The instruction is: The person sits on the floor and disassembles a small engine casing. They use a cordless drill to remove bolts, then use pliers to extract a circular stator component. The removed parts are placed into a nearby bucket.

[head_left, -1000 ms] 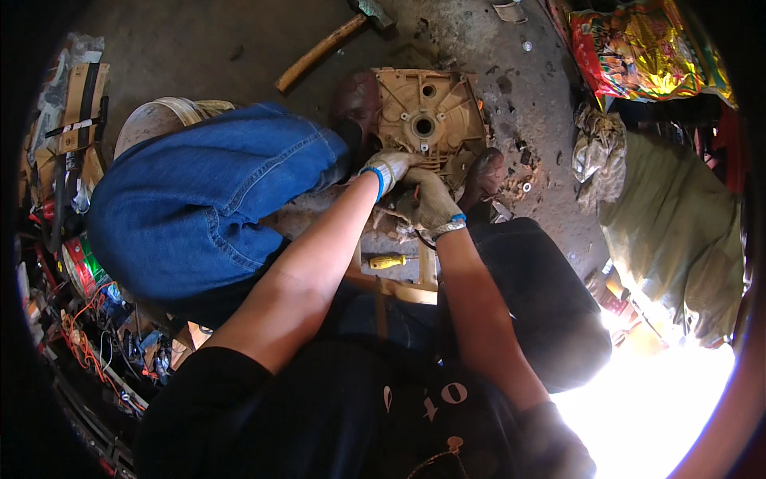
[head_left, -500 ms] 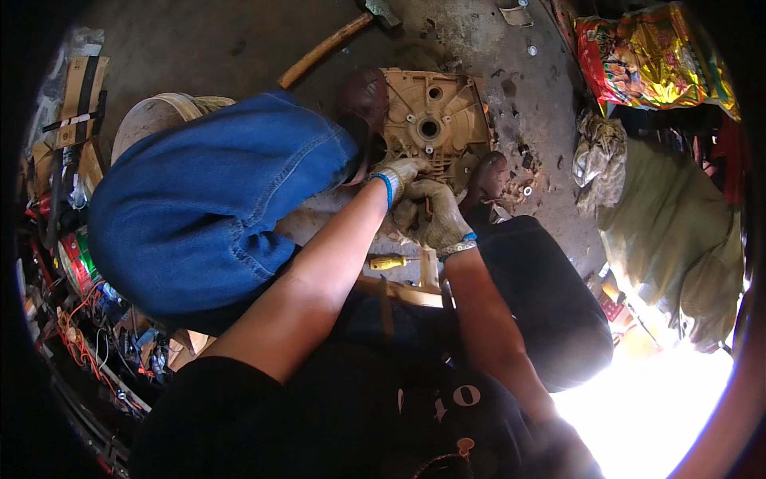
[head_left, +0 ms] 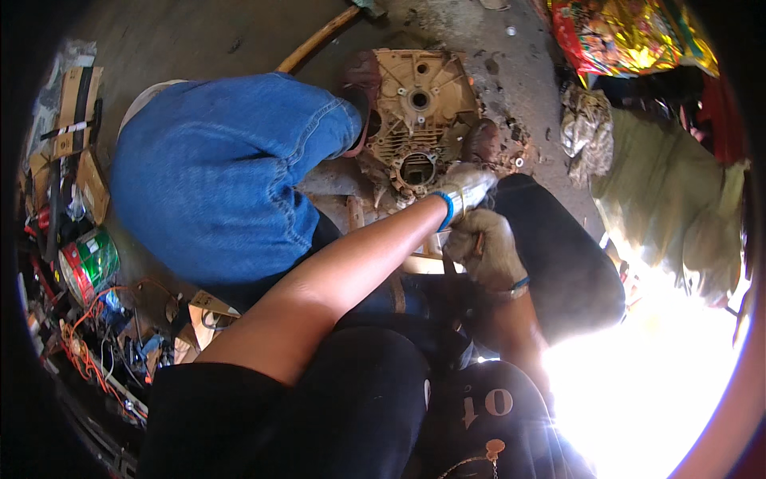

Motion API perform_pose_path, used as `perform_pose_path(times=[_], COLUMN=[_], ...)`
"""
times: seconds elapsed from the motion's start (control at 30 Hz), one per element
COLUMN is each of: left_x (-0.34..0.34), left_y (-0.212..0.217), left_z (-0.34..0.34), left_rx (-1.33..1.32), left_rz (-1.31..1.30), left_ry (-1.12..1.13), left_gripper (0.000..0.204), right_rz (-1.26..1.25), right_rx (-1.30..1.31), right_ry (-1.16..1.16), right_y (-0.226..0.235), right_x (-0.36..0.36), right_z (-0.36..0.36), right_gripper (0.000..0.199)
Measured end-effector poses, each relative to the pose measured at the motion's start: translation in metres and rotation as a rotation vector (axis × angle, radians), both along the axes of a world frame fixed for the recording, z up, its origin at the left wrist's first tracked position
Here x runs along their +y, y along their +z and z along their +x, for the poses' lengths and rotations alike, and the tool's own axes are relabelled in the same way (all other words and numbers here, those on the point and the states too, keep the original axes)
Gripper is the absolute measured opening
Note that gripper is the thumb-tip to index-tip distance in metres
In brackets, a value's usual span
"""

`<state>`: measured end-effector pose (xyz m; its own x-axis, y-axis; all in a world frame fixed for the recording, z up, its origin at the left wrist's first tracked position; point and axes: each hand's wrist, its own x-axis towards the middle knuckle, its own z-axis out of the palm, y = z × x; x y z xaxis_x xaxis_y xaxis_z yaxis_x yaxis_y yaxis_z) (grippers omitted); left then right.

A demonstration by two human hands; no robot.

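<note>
The left hand (head_left: pixel 467 185) and right hand (head_left: pixel 488 246) have shifted right and nearer, near-right of the casing (head_left: pixel 451 84) between the boots (head_left: pixel 481 140); left fingers I cannot tell, right ones curl round something unclear, and such crowding could make a slip bruise knuckles.

- A wooden-handled hammer (head_left: pixel 319 38) lay ahead and left of the left hand (head_left: pixel 468 187).
- A shiny red-and-gold bag (head_left: pixel 626 38) was well ahead and right of the right hand (head_left: pixel 493 249).
- A crumpled rag (head_left: pixel 589 132) lay right of both hands, near the bag.
- A drab green cloth (head_left: pixel 666 195) spread farther right.
- A green-and-red tin (head_left: pixel 92 263) sat far left of both hands.
</note>
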<state>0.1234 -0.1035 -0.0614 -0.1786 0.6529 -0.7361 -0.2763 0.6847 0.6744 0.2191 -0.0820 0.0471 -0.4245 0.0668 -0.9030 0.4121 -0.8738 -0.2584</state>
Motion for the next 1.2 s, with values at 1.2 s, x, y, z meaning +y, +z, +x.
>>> perform_pose_path(times=[1.2], left_x=[-0.079], left_y=[-0.082], left_z=[-0.058], left_rx=[0.248], left_rz=[-0.266], left_ry=[-0.073], left_gripper=[0.034], right_rz=[1.198], right_rx=[0.27], right_ry=[2.37], right_y=[-0.133], right_x=[0.089], right_z=[-0.122], right_gripper=[0.022])
